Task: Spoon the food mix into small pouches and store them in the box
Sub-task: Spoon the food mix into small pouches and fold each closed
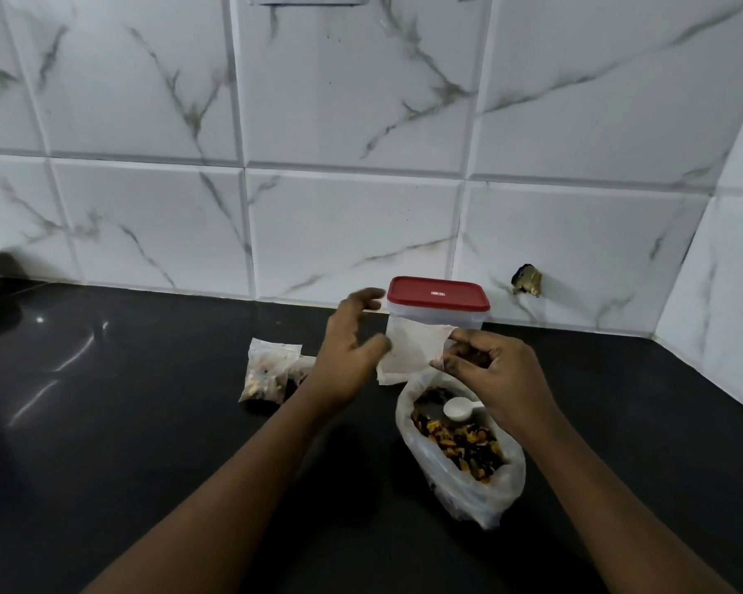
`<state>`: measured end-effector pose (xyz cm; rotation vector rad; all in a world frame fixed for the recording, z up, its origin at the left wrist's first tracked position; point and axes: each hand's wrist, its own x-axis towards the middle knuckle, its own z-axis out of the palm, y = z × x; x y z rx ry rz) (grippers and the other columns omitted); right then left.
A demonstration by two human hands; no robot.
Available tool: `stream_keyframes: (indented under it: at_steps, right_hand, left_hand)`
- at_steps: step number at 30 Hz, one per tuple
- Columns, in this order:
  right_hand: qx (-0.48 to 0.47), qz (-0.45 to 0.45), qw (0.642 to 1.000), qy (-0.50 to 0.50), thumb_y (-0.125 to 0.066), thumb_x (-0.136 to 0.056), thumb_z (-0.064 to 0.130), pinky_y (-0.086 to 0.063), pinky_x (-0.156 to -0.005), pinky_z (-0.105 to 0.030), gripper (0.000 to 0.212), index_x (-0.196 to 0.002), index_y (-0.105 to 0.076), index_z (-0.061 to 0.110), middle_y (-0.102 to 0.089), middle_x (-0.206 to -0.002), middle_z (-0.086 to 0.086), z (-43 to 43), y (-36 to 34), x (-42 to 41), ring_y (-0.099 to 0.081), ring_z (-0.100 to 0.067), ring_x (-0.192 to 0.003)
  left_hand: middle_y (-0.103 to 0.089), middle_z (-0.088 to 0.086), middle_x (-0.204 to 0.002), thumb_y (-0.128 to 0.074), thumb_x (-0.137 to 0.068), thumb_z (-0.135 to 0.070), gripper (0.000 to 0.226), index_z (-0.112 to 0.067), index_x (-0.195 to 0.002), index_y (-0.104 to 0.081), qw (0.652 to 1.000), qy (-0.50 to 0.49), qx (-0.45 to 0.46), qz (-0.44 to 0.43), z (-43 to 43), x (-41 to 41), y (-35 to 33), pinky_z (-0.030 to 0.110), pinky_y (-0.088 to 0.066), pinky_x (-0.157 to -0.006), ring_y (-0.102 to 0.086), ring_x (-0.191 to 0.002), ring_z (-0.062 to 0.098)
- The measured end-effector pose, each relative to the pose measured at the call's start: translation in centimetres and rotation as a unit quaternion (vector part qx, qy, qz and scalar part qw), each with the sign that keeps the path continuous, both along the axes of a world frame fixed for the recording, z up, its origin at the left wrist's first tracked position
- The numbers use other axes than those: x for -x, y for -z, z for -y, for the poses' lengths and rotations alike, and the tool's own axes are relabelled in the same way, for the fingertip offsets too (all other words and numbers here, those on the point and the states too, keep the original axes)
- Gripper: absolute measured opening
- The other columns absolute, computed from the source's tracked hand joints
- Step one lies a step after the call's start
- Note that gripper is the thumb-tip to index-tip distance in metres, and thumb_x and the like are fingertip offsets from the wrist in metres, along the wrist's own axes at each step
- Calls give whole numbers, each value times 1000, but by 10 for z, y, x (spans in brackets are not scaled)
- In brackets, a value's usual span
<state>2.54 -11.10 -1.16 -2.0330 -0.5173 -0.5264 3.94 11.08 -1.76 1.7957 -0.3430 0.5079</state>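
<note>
Empty pouch (408, 349), red-lidded box (438, 303) behind

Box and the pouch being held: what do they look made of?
The box: apparently frosted, translucent plastic with a cloudy wall, under an opaque matte red lid, likely plastic too. The empty pouch: seemingly thin translucent plastic film; it creases and hangs limp.

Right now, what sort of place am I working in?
Most likely a home kitchen: a dark polished counter against a marble-look tiled wall, with a red-lidded storage box and an open bag of food mix on it.
</note>
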Motion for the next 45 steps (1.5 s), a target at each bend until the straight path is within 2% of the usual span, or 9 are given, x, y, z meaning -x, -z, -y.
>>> stream_keyframes:
  at_steps: [2, 5, 15, 19, 22, 25, 28, 39, 45]
  right_hand:
    - [-5, 4, 1000, 8, -85, -84, 28, -52, -73, -8, 38, -120, -77, 16, -77, -87, 14, 0, -2, 1, -71, 3, -85]
    - [-4, 4, 1000, -5, -84, -86, 26, -52, -71, -9, 34, -118, -76, 18, -76, -86, 12, -6, -3, 7, -71, 4, -83]
    - [7, 6, 998, -67, -73, -94, 9, -58, -81, -17, 21, -111, -80, 20, -78, -101, 12, -17, -5, 16, -73, 0, -95]
    - [139, 22, 989, 50, -70, -96, 12, -53, -80, -14, 19, -108, -77, 24, -72, -102, 14, 21, -22, 2, -67, 1, -94]
    - [354, -130, 923, 72, -69, -96, 27, -55, -85, -31, 16, -111, -72, 32, -66, -108, 10, 47, -19, -14, -63, -8, -100]
    - [398, -209, 891, 72, -67, -98, 35, -47, -68, -25, 3, -99, -70, 33, -67, -97, 9, 49, -16, -13, -64, -6, -86]
    - [394, -189, 897, 71, -70, -98, 35, -43, -65, -24, 6, -94, -70, 30, -67, -92, 9, 48, -21, -10, -64, -6, -82]
    - [228, -140, 962, -51, -75, -93, 22, -55, -73, -30, 11, -91, -77, 34, -73, -90, 11, 52, -31, -2, -68, -5, -79]
    - [232, -159, 956, -78, -76, -91, 15, -41, -60, -10, 14, -95, -82, 28, -69, -76, 27, 48, -29, 1, -60, 10, -68]
  left_hand:
    - [-36, -15, -156, -61, -80, -45, 70, -44, -147, -38, 967, -9, -245, 68, 0, 2, 3, 45, -24, -118, -24, -151, 15]
    - [-28, -20, -162, -70, -84, -56, 74, -43, -149, -38, 919, -19, -372, 130, 16, 5, 9, 45, 2, -124, -1, -158, 10]
    - [-62, -16, -106, -68, -84, -44, 31, -31, -110, -59, 946, -76, -285, 134, 26, 5, 15, 49, -26, -115, -56, -108, 5]
    - [-71, -11, -101, -84, -81, -42, 34, -29, -106, -63, 999, -16, -51, -13, 18, 3, 10, 34, -56, -90, -68, -95, 3]
    - [-75, 2, -109, -89, -78, -30, 46, -22, -117, -66, 988, 25, 123, -95, 14, -4, 14, 43, -61, -90, -74, -102, 20]
    - [-77, 11, -106, -79, -84, 1, 35, -13, -113, -67, 967, 35, 210, -140, 16, -5, 11, 30, -59, -82, -74, -102, 25]
    - [-77, 14, -105, -71, -79, 5, 33, -10, -108, -69, 951, 48, 257, -165, 16, -3, 7, 33, -56, -88, -72, -108, 27]
    - [-65, -5, -104, -90, -75, -35, 42, -24, -105, -62, 973, -46, -104, -203, 27, 23, 5, 25, -52, -71, -64, -94, 10]
    - [-66, -5, -100, -79, -81, -15, 26, -23, -100, -63, 987, -95, -52, -120, 29, 32, 17, 19, -55, -61, -66, -86, 8]
